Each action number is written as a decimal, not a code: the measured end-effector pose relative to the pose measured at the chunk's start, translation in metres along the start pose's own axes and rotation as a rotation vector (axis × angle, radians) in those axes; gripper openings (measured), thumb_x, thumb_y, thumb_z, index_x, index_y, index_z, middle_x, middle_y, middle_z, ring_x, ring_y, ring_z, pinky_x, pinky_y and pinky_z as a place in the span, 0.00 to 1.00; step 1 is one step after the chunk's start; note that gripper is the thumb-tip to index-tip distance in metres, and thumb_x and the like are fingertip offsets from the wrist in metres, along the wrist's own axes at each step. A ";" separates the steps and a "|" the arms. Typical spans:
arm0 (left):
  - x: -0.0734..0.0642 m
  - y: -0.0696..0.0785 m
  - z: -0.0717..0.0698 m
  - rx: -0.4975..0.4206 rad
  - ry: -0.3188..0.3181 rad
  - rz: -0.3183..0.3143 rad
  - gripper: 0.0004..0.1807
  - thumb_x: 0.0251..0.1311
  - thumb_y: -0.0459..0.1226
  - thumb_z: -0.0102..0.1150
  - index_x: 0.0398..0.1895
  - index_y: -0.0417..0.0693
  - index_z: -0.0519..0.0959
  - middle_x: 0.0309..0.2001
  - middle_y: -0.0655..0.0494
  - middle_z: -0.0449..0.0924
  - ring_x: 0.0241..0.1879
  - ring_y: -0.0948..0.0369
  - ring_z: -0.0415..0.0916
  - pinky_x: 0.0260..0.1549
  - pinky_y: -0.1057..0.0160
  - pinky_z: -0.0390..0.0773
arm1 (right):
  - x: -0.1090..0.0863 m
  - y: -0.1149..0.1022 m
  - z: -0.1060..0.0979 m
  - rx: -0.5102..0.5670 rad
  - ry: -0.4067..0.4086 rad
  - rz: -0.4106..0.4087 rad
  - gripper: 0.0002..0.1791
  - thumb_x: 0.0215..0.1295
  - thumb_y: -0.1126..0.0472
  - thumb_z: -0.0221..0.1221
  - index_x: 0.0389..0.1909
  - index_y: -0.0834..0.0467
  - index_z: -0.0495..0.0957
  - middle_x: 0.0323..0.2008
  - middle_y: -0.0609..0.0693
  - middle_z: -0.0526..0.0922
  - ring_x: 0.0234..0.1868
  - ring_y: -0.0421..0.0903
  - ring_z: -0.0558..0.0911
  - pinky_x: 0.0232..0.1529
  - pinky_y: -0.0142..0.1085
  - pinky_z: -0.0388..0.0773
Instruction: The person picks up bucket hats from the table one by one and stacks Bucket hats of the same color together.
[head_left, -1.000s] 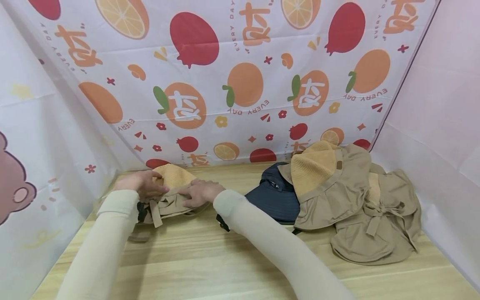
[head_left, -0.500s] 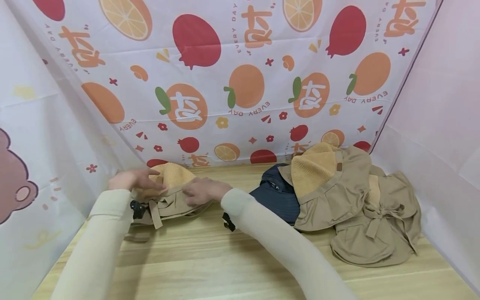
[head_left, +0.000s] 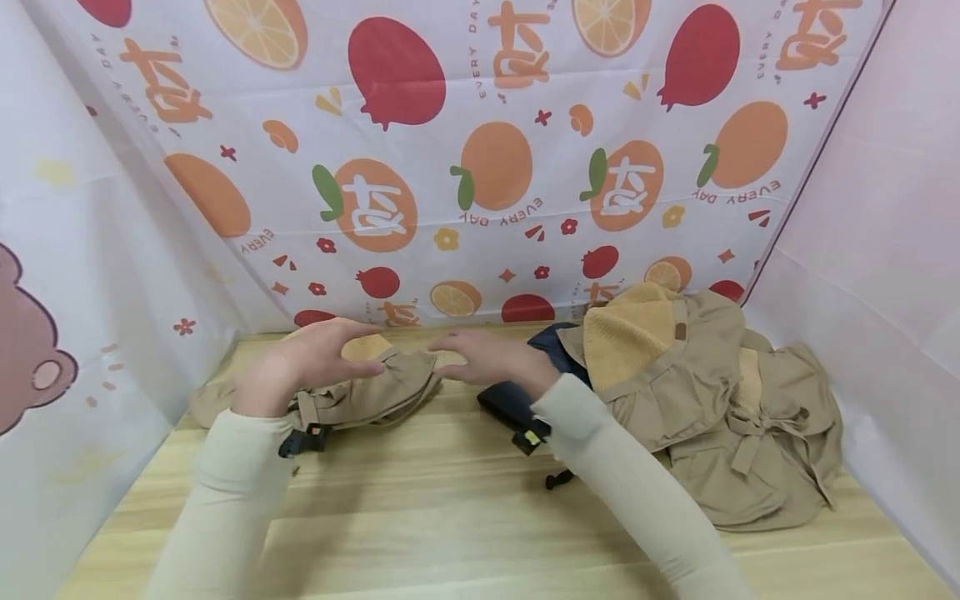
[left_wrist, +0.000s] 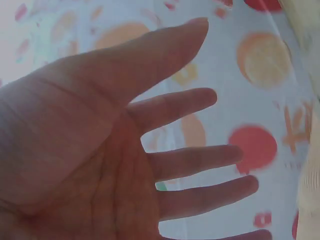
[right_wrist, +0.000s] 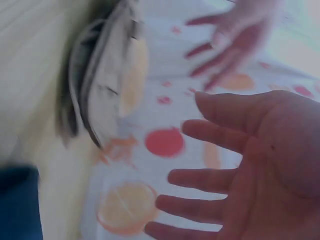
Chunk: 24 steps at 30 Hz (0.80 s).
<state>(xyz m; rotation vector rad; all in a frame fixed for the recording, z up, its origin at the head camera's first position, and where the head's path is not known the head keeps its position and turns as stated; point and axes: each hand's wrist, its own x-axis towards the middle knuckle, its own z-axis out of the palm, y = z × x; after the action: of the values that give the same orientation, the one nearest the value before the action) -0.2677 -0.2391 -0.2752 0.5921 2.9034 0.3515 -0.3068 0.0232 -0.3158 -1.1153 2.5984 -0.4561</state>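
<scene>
On the left of the table lies a khaki sun hat (head_left: 390, 387) with a yellow mesh crown and a tie. My left hand (head_left: 318, 358) hovers over it, fingers spread, hiding part of the crown. Past the hat's right edge, my right hand (head_left: 495, 358) is raised in front of a navy hat (head_left: 506, 404), partly covering it. Neither palm holds anything: the left wrist view has the left hand (left_wrist: 110, 150) with fingers apart, and the right wrist view has the right hand (right_wrist: 260, 165) likewise. There, the khaki hat (right_wrist: 102, 85) sits apart from both hands.
A second khaki hat (head_left: 652, 387) with a yellow crown overlaps the navy one at right. Beside it lies another khaki hat (head_left: 757, 442) with a bow. Fruit-printed cloth (head_left: 487, 242) hangs behind the wooden table (head_left: 420, 517); pale cloth walls stand at both sides.
Both hands have let go of the left khaki hat and lifted off it. The right hand has moved right, towards the navy hat. The hats at right lie as before.
</scene>
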 end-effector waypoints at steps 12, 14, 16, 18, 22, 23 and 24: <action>0.014 0.058 0.036 -0.053 -0.020 0.136 0.32 0.66 0.49 0.67 0.70 0.45 0.75 0.68 0.45 0.78 0.66 0.46 0.76 0.66 0.41 0.73 | -0.116 0.038 -0.012 0.014 0.164 0.187 0.28 0.79 0.52 0.54 0.76 0.55 0.68 0.78 0.62 0.64 0.79 0.62 0.62 0.77 0.58 0.61; 0.017 0.064 0.040 -0.044 -0.027 0.157 0.31 0.66 0.48 0.67 0.69 0.45 0.76 0.66 0.45 0.79 0.66 0.46 0.77 0.66 0.42 0.74 | -0.130 0.043 -0.012 0.030 0.177 0.207 0.28 0.79 0.53 0.54 0.76 0.57 0.67 0.78 0.64 0.62 0.79 0.63 0.61 0.77 0.59 0.61; 0.021 0.071 0.045 -0.054 -0.035 0.176 0.31 0.66 0.48 0.67 0.69 0.45 0.76 0.65 0.45 0.80 0.63 0.47 0.78 0.65 0.42 0.75 | -0.143 0.049 -0.012 0.046 0.195 0.223 0.28 0.79 0.53 0.54 0.75 0.58 0.68 0.78 0.67 0.62 0.78 0.65 0.64 0.75 0.59 0.64; 0.026 0.080 0.050 -0.063 -0.037 0.179 0.30 0.66 0.47 0.68 0.68 0.46 0.76 0.64 0.46 0.81 0.62 0.47 0.79 0.63 0.43 0.76 | -0.153 0.054 -0.013 0.041 0.215 0.230 0.28 0.79 0.53 0.54 0.75 0.59 0.68 0.76 0.68 0.63 0.76 0.66 0.66 0.73 0.60 0.66; 0.036 0.102 0.060 -0.093 -0.060 0.186 0.30 0.66 0.47 0.68 0.68 0.47 0.76 0.65 0.46 0.80 0.63 0.47 0.78 0.64 0.44 0.76 | -0.171 0.063 -0.018 0.029 0.268 0.250 0.28 0.78 0.54 0.55 0.73 0.61 0.70 0.74 0.69 0.68 0.75 0.68 0.67 0.71 0.62 0.67; 0.038 0.108 0.063 -0.098 -0.069 0.196 0.30 0.66 0.47 0.68 0.68 0.47 0.76 0.66 0.47 0.80 0.65 0.48 0.77 0.65 0.45 0.75 | -0.176 0.065 -0.020 0.033 0.280 0.256 0.28 0.78 0.54 0.56 0.73 0.62 0.70 0.73 0.69 0.68 0.75 0.69 0.66 0.71 0.63 0.67; 0.040 0.114 0.066 -0.102 -0.080 0.208 0.30 0.67 0.46 0.68 0.69 0.47 0.76 0.67 0.47 0.79 0.66 0.48 0.76 0.66 0.45 0.75 | -0.180 0.068 -0.022 0.034 0.295 0.265 0.28 0.78 0.54 0.56 0.73 0.62 0.70 0.73 0.68 0.68 0.75 0.69 0.66 0.71 0.63 0.67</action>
<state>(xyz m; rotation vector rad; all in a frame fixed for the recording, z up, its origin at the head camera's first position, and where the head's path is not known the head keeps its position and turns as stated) -0.2494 -0.1080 -0.3133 0.8730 2.7351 0.4865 -0.2397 0.2039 -0.2993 -0.7225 2.9237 -0.6406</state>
